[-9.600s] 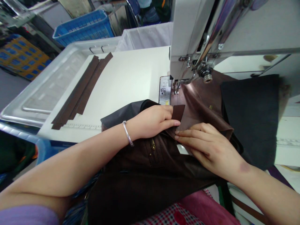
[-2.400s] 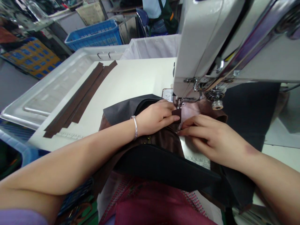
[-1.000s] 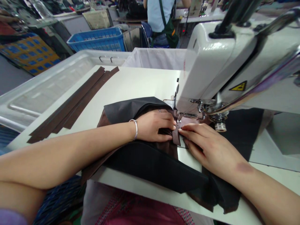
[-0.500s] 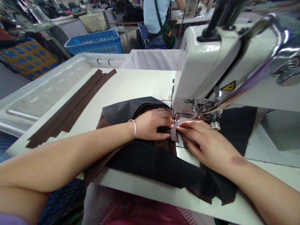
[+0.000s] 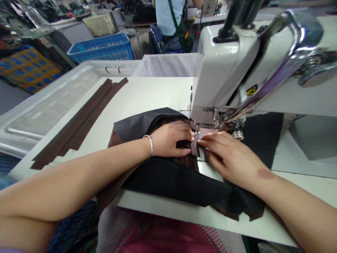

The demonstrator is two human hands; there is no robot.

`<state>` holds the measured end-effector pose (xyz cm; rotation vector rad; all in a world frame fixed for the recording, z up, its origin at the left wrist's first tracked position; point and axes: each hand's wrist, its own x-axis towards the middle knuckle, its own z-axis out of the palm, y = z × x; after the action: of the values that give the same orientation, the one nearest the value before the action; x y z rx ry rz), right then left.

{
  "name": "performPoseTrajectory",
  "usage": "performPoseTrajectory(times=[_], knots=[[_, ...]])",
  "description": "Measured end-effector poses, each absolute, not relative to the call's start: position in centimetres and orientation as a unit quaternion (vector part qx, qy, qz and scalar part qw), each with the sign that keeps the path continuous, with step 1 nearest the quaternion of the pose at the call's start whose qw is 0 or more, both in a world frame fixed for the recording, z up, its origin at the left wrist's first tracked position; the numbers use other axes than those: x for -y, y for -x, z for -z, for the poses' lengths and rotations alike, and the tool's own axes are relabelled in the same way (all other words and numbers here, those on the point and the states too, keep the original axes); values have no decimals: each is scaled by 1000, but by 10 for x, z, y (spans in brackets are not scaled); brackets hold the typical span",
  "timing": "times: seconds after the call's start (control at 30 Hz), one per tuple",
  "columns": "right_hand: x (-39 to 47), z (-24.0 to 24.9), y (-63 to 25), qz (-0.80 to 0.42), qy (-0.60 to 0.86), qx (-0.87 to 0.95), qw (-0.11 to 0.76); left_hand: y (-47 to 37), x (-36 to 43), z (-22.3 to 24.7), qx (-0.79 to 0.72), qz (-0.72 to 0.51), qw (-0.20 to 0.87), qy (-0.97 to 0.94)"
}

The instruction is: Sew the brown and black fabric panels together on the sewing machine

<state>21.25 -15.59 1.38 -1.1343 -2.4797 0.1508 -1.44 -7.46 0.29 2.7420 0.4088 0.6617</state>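
Observation:
A brown and black fabric piece (image 5: 168,179) lies on the white sewing table (image 5: 147,95), under the head of a white sewing machine (image 5: 231,66). My left hand (image 5: 171,138), with a silver bracelet on its wrist, presses the fabric down just left of the presser foot (image 5: 197,130). My right hand (image 5: 231,158) lies flat on the fabric to the right, fingertips at a small brown tab (image 5: 195,147) in front of the needle. The fingertips of both hands nearly meet at the tab.
Several long brown strips (image 5: 79,119) lie on the table's left part. A grey plastic tray (image 5: 39,109) adjoins the table at left. Behind stand a blue crate (image 5: 100,47) and a white-lined bin (image 5: 168,65). Another person (image 5: 171,21) sits farther back.
The view has risen and pulled back from the machine. Both hands have moved the fabric and the brown tab closer under the presser foot and stayed pressed on it.

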Motion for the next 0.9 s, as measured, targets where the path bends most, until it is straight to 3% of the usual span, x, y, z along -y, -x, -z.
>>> performPoseTrajectory(times=[0.2,0.4,0.57,0.7,0.9], knots=[[155,-12,-212,-43,414,889,193,16,68,-9,-129,-211,141,-959],[157,-21,-207,-39,440,887,138,17,61,-24,-55,-104,74,-990],[155,-26,-201,-10,447,890,93,20,59,-23,-134,-123,152,-972],[148,-24,-202,-2,453,885,106,23,56,-25,-196,-107,201,-954],[143,-21,-207,-28,469,875,116,17,60,-36,-189,-80,160,-965]])
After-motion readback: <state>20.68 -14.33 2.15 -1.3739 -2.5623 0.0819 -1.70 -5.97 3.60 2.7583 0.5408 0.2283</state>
